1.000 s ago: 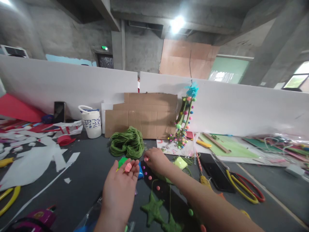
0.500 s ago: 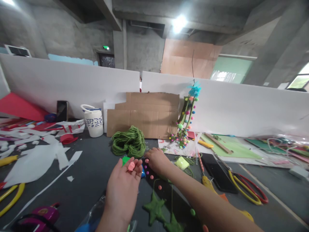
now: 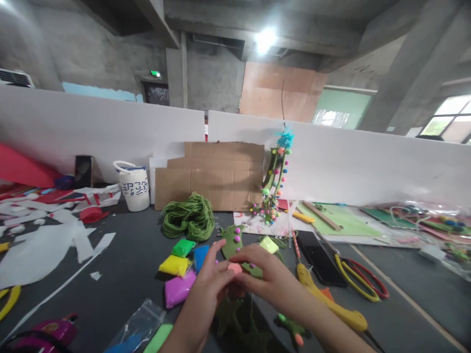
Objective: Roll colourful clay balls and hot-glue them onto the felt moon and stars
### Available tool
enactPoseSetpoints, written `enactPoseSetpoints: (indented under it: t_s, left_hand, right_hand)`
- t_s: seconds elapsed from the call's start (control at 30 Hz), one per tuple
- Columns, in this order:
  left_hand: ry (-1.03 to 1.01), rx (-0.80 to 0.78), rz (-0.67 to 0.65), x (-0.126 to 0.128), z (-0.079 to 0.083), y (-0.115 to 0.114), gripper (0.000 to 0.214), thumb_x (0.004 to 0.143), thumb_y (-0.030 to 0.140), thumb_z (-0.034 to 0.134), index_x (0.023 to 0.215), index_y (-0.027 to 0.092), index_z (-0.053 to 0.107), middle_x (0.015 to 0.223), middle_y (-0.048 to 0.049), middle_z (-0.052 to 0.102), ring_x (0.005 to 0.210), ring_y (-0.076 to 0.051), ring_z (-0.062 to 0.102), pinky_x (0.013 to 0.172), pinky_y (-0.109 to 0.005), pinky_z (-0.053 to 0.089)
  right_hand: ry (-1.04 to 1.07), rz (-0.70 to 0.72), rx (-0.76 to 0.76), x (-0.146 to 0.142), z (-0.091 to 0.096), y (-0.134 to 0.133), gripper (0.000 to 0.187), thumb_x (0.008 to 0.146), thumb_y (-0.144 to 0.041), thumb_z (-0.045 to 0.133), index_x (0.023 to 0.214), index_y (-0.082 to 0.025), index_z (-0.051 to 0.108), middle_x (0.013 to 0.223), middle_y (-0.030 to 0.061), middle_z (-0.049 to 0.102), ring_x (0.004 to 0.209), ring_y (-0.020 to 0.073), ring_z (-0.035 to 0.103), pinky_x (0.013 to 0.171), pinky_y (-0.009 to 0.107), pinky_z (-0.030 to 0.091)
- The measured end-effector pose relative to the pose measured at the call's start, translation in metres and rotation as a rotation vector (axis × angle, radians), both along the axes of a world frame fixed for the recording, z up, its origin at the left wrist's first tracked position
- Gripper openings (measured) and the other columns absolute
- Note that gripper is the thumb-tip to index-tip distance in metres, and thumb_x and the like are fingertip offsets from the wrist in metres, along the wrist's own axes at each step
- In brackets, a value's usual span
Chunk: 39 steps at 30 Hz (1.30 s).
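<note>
My left hand (image 3: 208, 296) and my right hand (image 3: 263, 274) meet low in the middle of the view, both pinching a small pink clay lump (image 3: 234, 267). Right behind the fingers lies a green felt piece (image 3: 231, 241) dotted with little pink and purple balls. Green star shapes (image 3: 235, 318) on cords lie under my wrists. Left of my hands sit clay packs: green (image 3: 183, 247), yellow (image 3: 175, 265), blue (image 3: 200, 256) and magenta (image 3: 179, 288).
A green yarn bundle (image 3: 189, 217), cardboard sheets (image 3: 211, 175) and a white bucket (image 3: 134, 186) stand behind. A pom-pom decorated hanging (image 3: 274, 181) leans on the white wall. A black phone (image 3: 319, 251), scissors (image 3: 358, 274) and a yellow tool (image 3: 331, 304) lie right; paper scraps (image 3: 44, 245) left.
Both hands pulled back toward me and came together on the pink lump that lay in my left palm. The view shifted, uncovering the clay packs.
</note>
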<state>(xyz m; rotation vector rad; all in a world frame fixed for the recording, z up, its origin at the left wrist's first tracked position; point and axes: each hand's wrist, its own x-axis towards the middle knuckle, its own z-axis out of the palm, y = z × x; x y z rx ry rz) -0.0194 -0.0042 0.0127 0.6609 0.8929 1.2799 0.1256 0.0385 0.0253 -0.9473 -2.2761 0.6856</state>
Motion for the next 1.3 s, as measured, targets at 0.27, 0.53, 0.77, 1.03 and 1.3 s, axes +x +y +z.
enactPoseSetpoints:
  t_s: [0.27,0.53,0.77,1.03,1.3]
  left_hand:
    - [0.058,-0.079,-0.134,0.010,0.001,-0.006,0.064,0.076,0.022,0.059,0.133,0.016,0.031,0.074,-0.0023,0.067,0.076,-0.020,0.065,0.073,-0.033,0.048]
    - [0.068,0.013,-0.311,0.013,-0.026,0.002,0.052,0.076,0.032,0.065,0.121,0.018,0.044,0.072,-0.0024,0.067,0.066,-0.018,0.064,0.060,-0.029,0.049]
    - [0.224,0.050,-0.356,0.017,-0.039,0.006,0.042,0.083,0.045,0.055,0.113,0.018,0.046,0.065,-0.0028,0.068,0.055,-0.017,0.066,0.051,-0.025,0.049]
    - [0.438,0.106,-0.196,0.021,-0.042,0.001,0.042,0.076,0.051,0.062,0.099,0.017,0.055,0.056,0.0046,0.058,0.044,-0.010,0.055,0.042,-0.019,0.041]
    - [0.191,0.065,-0.151,0.018,-0.027,0.002,0.032,0.063,0.033,0.079,0.080,0.018,0.056,0.070,0.0003,0.067,0.065,-0.011,0.059,0.058,-0.018,0.043]
  right_hand:
    - [0.126,-0.036,-0.061,0.019,-0.014,-0.029,0.023,0.078,-0.001,0.062,0.090,-0.020,0.059,0.089,-0.0004,0.057,0.083,0.0152,0.054,0.077,0.027,0.043]
    - [0.274,-0.127,-0.219,0.032,-0.030,-0.028,0.006,0.090,-0.020,0.057,0.090,-0.021,0.063,0.086,0.0001,0.063,0.083,0.0160,0.059,0.076,0.027,0.044]
    - [0.208,-0.114,-0.137,0.035,-0.031,-0.028,0.006,0.088,-0.020,0.059,0.090,-0.021,0.064,0.088,0.0001,0.065,0.083,0.0162,0.059,0.076,0.026,0.043]
    - [0.040,-0.119,0.018,0.033,-0.039,-0.031,0.010,0.086,-0.014,0.056,0.093,-0.019,0.062,0.091,0.0037,0.064,0.085,0.0194,0.058,0.074,0.030,0.044]
    - [0.229,-0.145,-0.068,0.032,-0.033,-0.036,0.017,0.083,-0.018,0.064,0.099,-0.022,0.060,0.092,0.0012,0.064,0.085,0.0173,0.059,0.075,0.028,0.046]
